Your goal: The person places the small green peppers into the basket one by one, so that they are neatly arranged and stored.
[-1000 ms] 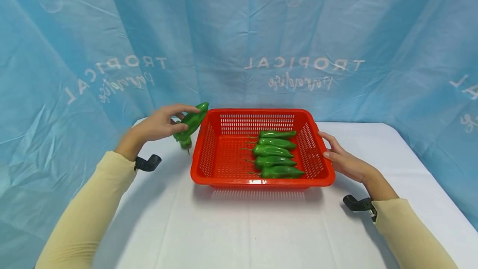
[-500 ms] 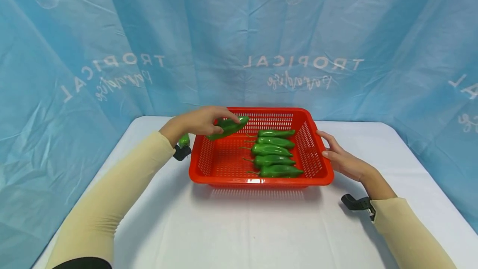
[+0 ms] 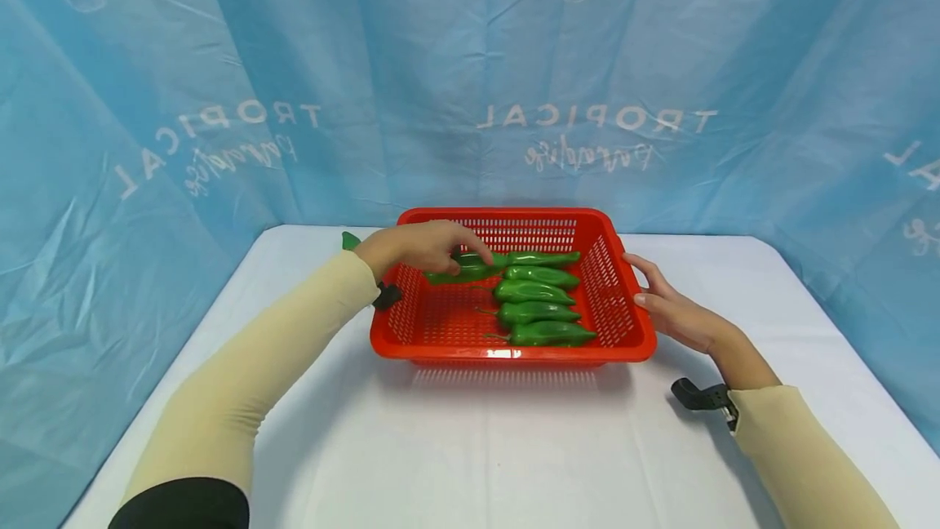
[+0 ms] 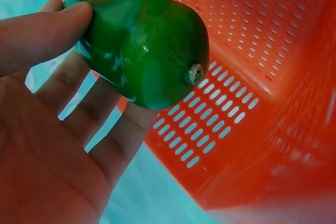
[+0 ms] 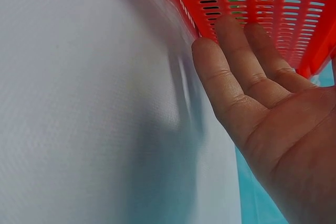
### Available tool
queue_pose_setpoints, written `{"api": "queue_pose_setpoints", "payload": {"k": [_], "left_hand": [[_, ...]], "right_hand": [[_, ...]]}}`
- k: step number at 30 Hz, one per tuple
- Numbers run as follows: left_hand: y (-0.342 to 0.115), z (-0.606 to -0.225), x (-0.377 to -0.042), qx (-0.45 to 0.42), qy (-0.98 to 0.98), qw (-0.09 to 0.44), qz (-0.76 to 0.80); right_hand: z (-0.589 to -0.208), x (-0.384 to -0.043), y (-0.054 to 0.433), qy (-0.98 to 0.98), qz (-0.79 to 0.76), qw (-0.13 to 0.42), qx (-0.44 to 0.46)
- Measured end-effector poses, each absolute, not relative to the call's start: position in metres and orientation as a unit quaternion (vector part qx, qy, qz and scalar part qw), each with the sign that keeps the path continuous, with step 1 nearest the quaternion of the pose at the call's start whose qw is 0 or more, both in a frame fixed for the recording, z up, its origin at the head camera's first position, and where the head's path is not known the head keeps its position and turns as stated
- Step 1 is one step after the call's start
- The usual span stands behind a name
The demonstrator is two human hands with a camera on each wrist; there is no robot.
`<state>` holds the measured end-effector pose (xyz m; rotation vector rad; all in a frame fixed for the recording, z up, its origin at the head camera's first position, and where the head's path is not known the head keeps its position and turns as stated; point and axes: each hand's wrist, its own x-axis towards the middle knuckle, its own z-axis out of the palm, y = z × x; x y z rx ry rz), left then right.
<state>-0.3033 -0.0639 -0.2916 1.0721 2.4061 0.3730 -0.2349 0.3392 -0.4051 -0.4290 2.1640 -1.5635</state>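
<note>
My left hand (image 3: 433, 247) is over the back left of a red plastic basket (image 3: 514, 355), holding a glossy long green pepper (image 4: 142, 45) between thumb and fingers. In the left wrist view its blunt stem end faces the camera. The held pepper points right, close to the rearmost of several green peppers (image 3: 532, 292) lying in a row in the basket's right half, stems to the left. Whether it touches the basket floor I cannot tell. At the basket's right side my right hand (image 3: 679, 317) touches the rim and outer wall, its fingers (image 5: 241, 56) nearly straight.
Another green pepper (image 3: 349, 241) shows partly behind the left wrist, on the white-covered table (image 3: 470, 439) left of the basket. A blue printed curtain (image 3: 441, 64) hangs close behind the basket. Black straps with a small device (image 3: 701, 396) sit on both wrists.
The left hand has carried the pepper rightward from beside the basket, over its left rim and down toward the row inside. The right hand has stayed at the right rim.
</note>
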Motion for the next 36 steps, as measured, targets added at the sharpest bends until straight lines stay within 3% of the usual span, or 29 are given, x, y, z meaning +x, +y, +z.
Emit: {"api": "queue_pose_setpoints", "payload": {"k": [22, 36], "left_hand": [[-0.052, -0.318, -0.328, 0.326, 0.889, 0.299, 0.118], [-0.046, -0.341, -0.327, 0.342, 0.881, 0.305, 0.119]], "right_hand": [[-0.409, -0.237, 0.342, 0.784, -0.563, 0.215, -0.148], [-0.409, -0.237, 0.342, 0.789, -0.556, 0.211, -0.155]]}}
